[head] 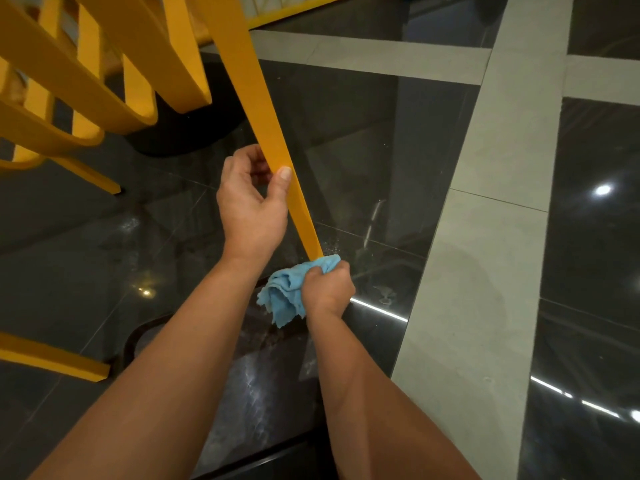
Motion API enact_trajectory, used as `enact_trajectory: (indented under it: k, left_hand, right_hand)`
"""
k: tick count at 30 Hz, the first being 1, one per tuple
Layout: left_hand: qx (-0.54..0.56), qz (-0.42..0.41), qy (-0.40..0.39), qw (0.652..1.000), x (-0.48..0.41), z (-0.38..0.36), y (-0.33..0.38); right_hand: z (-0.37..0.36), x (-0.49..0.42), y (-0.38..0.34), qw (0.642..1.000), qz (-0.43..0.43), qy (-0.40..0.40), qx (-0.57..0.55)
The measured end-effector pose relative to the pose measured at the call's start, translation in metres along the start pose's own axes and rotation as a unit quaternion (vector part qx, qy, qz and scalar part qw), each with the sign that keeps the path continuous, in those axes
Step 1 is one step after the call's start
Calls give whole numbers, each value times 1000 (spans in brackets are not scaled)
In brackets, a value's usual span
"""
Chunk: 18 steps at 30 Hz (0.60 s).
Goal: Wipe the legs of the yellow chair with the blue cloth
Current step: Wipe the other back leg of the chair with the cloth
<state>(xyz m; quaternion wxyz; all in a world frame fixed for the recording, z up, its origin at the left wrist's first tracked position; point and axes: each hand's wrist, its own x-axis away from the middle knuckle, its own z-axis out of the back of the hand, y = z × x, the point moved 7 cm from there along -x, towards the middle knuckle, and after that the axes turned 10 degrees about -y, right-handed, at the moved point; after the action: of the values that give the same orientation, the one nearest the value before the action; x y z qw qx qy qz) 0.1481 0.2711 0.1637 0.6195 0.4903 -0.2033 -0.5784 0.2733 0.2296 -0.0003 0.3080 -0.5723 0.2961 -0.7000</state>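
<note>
I've got the left hand on the near leg of the yellow chair, partway down, fingers curled behind it and the thumb pressed flat on its front face. Down at the leg's foot, the right hand has its fingers clenched tight around the bunched blue cloth. The cloth sits on the dark floor, near the pale strip.

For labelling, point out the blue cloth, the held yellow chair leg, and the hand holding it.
blue cloth [282, 295]: head view, its loose bunched folds.
yellow chair leg [262, 109]: head view, flat front face, midway up.
left hand [251, 209]: head view, back of the hand.
</note>
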Motion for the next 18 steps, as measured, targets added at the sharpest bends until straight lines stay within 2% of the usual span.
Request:
enact_trajectory:
  k: [4, 11, 18]
  left_hand:
    - [-4, -10, 1, 1000, 0, 0, 1]
    - [-6, -27, -7, 1000, -1, 2, 1]
    - [-11, -46, -10, 999, -3, 1, 0]
  right_hand:
    - [1, -1, -2, 1000, 15, 14, 12]
    - [2, -10, 16, 999, -45, -15, 17]
    - [-1, -9, 9, 1000, -8, 11, 12]
